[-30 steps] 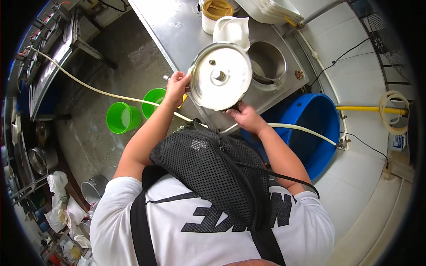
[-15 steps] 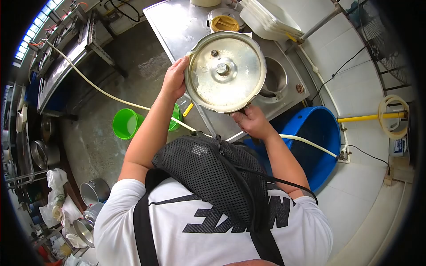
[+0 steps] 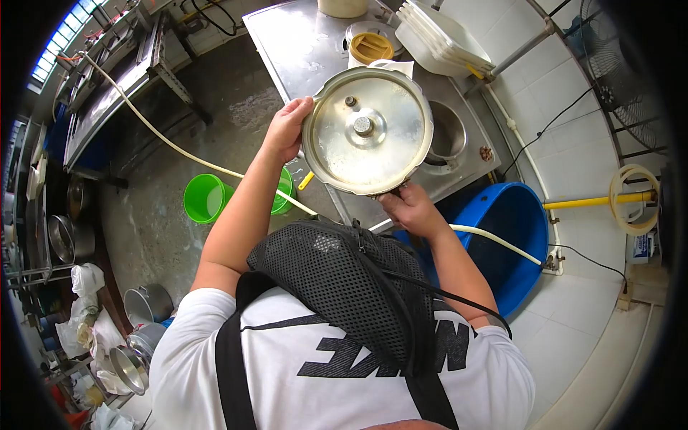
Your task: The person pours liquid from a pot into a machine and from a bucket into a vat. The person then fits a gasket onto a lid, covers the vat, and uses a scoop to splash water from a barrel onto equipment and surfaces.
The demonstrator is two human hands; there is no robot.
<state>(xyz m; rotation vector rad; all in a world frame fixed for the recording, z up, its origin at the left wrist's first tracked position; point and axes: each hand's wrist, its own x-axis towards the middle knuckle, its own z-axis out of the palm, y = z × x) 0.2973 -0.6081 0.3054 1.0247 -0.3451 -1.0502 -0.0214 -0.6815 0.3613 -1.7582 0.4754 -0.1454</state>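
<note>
A round metal pressure cooker lid (image 3: 340, 154) with a central knob and a small valve is raised in front of me, top face towards the camera. My left hand (image 3: 289, 129) grips its left rim, fingers behind it. At its lower edge my right hand (image 3: 410, 209) is closed around the handle side, which is mostly hidden. Behind the lid stands a steel counter (image 3: 287, 54). A round steel basin or pot (image 3: 450, 132) shows partly past the lid's right edge. Above the lid, a container with a yellow-brown top (image 3: 371, 47) sits near white cloth or paper.
Stacked white trays (image 3: 437, 36) lie at the counter's back right. A large blue tub (image 3: 494, 247) stands right of my right arm. Green buckets (image 3: 206, 198) are on the floor at left. A pale hose (image 3: 172, 150) crosses the floor and passes behind my arms.
The lid and both hands have moved slightly down in the view, and the surroundings have shifted a little too. Both hands keep their hold.
</note>
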